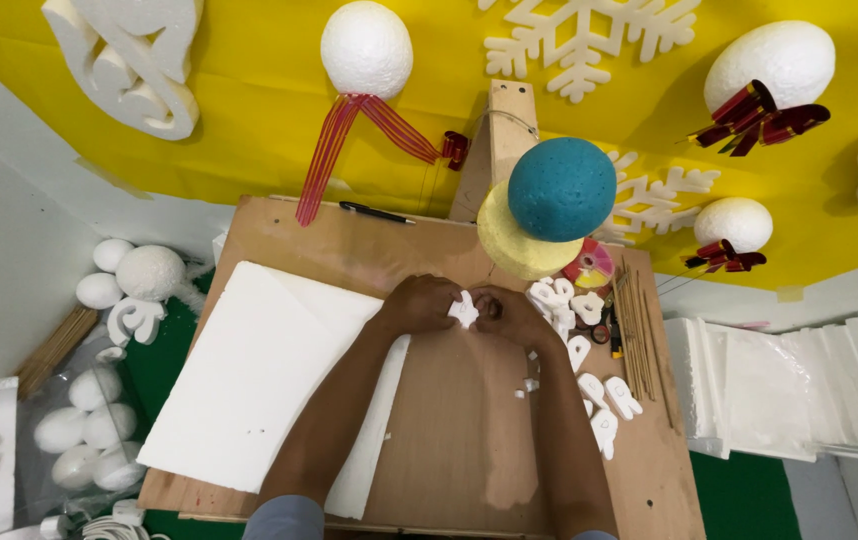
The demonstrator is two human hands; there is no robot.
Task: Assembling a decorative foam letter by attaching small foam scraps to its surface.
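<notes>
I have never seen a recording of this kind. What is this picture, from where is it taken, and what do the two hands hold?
There is no machine here: you see a person's own two bare arms. The one picture comes from a camera worn on the person's head, looking down. The left hand and right hand meet over a brown wooden board, and together their fingers pinch a small white foam piece. On the board lie a large white foam sheet to the left, and cut white foam shapes and thin wooden sticks to the right. A blue foam ball stands behind the hands, before a yellow backdrop.
</notes>
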